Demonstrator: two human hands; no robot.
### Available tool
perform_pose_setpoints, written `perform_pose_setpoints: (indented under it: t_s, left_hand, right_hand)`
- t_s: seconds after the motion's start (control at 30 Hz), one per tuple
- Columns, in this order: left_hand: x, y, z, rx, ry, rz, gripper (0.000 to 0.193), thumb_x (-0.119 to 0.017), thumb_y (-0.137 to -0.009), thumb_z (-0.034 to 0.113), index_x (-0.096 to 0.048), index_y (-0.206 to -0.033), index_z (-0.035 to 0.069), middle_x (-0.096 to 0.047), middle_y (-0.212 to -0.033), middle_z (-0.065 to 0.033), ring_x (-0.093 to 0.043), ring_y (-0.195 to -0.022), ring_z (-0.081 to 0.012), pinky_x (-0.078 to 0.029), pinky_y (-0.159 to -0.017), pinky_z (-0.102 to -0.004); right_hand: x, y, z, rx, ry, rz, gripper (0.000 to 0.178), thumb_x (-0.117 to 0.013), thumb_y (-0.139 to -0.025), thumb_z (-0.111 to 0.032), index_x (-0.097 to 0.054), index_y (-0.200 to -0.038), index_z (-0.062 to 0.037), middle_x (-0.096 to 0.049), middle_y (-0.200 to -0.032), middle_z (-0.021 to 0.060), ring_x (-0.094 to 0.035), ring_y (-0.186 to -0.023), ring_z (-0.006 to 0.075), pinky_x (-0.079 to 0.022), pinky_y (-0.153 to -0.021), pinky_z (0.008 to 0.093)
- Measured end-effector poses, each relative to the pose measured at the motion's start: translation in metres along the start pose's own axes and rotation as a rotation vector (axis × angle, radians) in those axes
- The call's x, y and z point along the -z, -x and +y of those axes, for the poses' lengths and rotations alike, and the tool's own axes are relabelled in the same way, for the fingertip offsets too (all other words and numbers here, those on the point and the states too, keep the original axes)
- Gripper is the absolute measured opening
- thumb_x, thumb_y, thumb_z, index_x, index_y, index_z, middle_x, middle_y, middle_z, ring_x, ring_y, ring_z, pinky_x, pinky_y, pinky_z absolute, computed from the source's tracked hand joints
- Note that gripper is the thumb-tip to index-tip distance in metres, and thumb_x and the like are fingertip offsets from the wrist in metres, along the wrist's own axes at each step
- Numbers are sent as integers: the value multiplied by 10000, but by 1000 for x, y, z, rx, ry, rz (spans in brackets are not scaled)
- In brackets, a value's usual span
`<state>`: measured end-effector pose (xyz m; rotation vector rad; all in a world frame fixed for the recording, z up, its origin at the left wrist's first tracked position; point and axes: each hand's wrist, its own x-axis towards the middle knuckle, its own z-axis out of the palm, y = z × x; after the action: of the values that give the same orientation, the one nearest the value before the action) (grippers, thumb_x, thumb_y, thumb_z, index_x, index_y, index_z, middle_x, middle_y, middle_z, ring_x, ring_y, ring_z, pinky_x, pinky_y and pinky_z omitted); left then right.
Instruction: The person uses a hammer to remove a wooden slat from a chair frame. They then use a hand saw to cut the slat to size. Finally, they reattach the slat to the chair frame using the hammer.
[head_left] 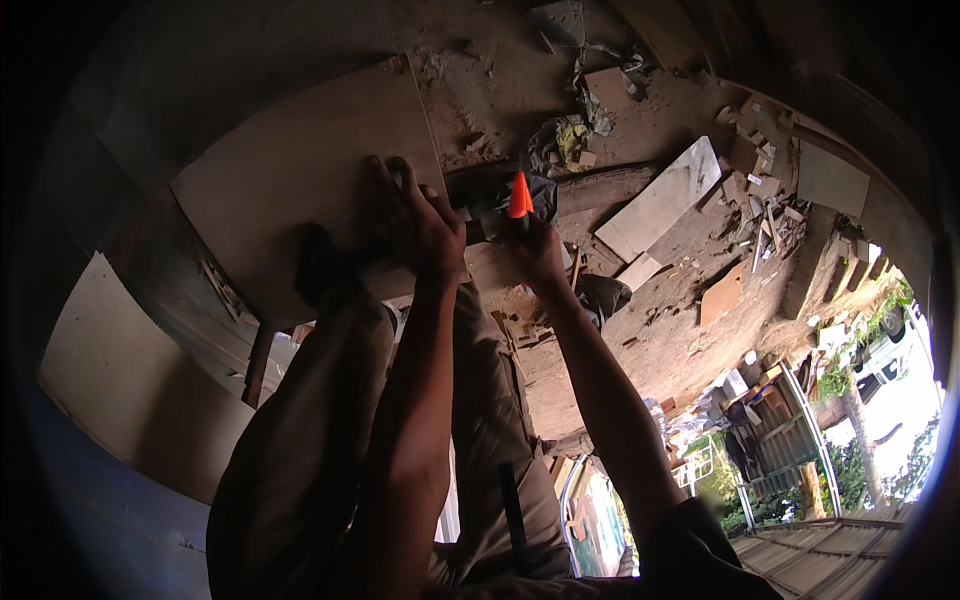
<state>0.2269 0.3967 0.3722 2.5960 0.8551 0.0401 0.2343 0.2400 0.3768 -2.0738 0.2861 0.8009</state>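
A large brown flat board (300,150) lies in front of me on the left, dim in the shade. My left hand (425,225) rests on it near its right edge, fingers stretched out and holding nothing. Just right of that edge, my right hand (537,252) is closed round a tool with an orange and black handle (520,198). Its working end is lost in the dark, so I cannot tell its exact kind. One dark shoe (315,265) is on the board's near side, below my left hand.
A pale plank (660,200) leans across a dark beam (610,187) on the right. Offcuts (765,185) and scraps litter the dirt floor. Another light sheet (140,370) stands at the left. Daylight, a tree (858,430) and a metal-framed structure (785,445) show at lower right.
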Motion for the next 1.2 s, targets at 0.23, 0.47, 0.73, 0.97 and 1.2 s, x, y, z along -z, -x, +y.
perform_pose_setpoints:
  t_s: [0.23, 0.47, 0.73, 0.97, 1.2]
  left_hand:
    - [-5, -1, -11, -106, -26, 82, 502, -452, -918, 192, -376, -1398, 66, -288, -1520, -223, -307, -1386, -413, -244, -1085, -556]
    - [-6, -1, -7, -148, -118, 94, 465, -478, -907, 220, -428, -1339, 56, -311, -1506, -223, -321, -1376, -410, -278, -1064, -531]
    - [-16, -7, -14, -179, 32, 79, 483, -457, -943, 291, -421, -1330, 4, -302, -1480, -285, -307, -1374, -434, -256, -1091, -540]
    - [-11, -5, -8, -224, -56, 88, 484, -448, -949, 297, -406, -1337, 10, -307, -1476, -282, -302, -1377, -434, -250, -1089, -544]
    - [-8, -5, -6, -227, -79, 118, 437, -444, -942, 255, -430, -1306, 14, -328, -1471, -263, -325, -1367, -424, -288, -1065, -541]
  right_hand:
    - [-18, 23, 2, -347, -569, -187, 186, -611, -887, -131, -672, -1019, -15, -616, -767, -6, -528, -644, 40, -411, -550, 225]
    - [-14, 18, 14, -248, -628, -163, 180, -675, -858, -152, -666, -972, -13, -636, -796, -4, -565, -707, 72, -455, -630, 256]
    - [8, 30, 29, -106, -317, 85, 279, -710, -840, -217, -625, -1022, -23, -687, -805, 136, -682, -761, 192, -503, -681, 334]
    - [43, 30, 52, -50, -187, 123, 280, -700, -847, -226, -626, -996, -1, -650, -715, 109, -583, -674, 107, -484, -638, 326]
    - [28, 25, 31, -62, -297, 5, 319, -705, -871, -275, -626, -974, 16, -625, -666, 81, -568, -655, 91, -478, -630, 318]
